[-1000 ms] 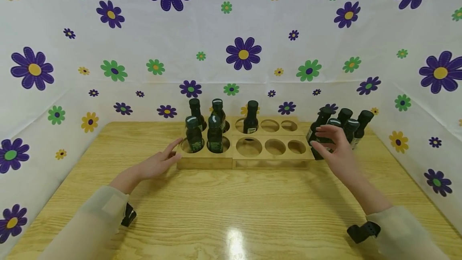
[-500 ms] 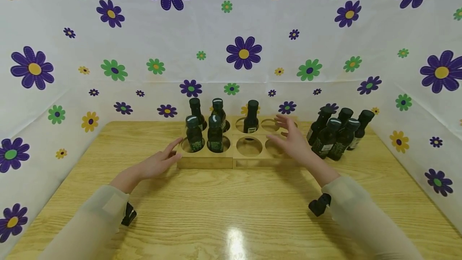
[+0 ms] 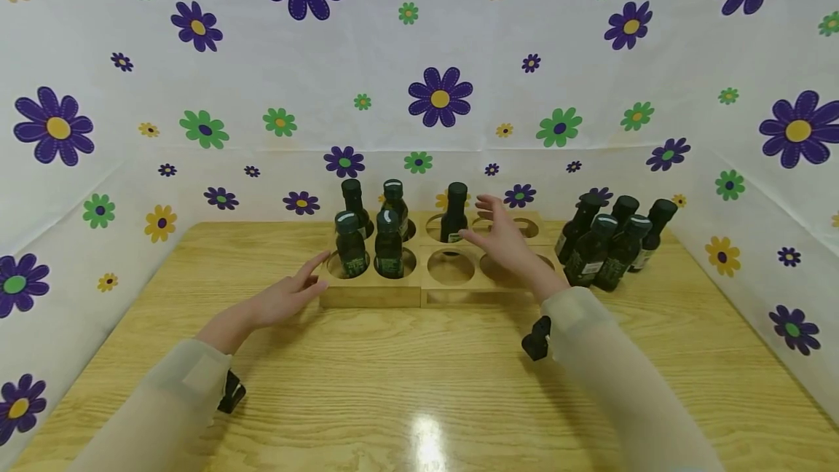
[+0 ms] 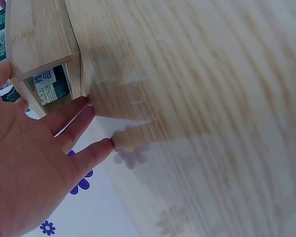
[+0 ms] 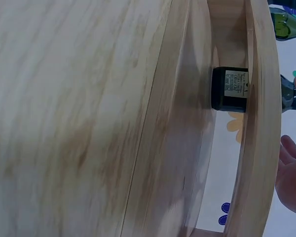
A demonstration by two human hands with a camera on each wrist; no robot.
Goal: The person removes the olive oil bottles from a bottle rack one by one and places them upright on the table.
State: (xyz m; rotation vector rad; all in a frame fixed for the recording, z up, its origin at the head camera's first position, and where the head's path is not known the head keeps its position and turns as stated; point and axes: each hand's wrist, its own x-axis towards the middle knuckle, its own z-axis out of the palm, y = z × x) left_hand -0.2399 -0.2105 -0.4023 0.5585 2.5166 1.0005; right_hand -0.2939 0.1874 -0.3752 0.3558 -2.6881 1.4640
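Observation:
A low wooden rack (image 3: 371,296) with round holes stands toward the back of the table. My left hand (image 3: 282,301) rests at its left end; in the left wrist view that hand's fingers (image 4: 91,155) are extended at the rack's end and the tabletop. My right hand (image 3: 503,239) is over the rack's right half, thumb and fingers spread, the thumb at a dark green bottle (image 3: 454,217) in the back row. That bottle's labelled base (image 5: 230,89) shows inside the rack in the right wrist view.
Two bottles fill the left front holes, among them a dark bottle (image 3: 389,242), with two more behind. Several dark bottles (image 3: 616,253) stand grouped on the wooden table (image 3: 393,384) right of the rack. A flowered cloth (image 3: 367,42) hangs behind and at both sides.
My right hand has moved left from the grouped bottles, over the rack's right holes, to the single back-row bottle. My left hand stays at the rack's left end.

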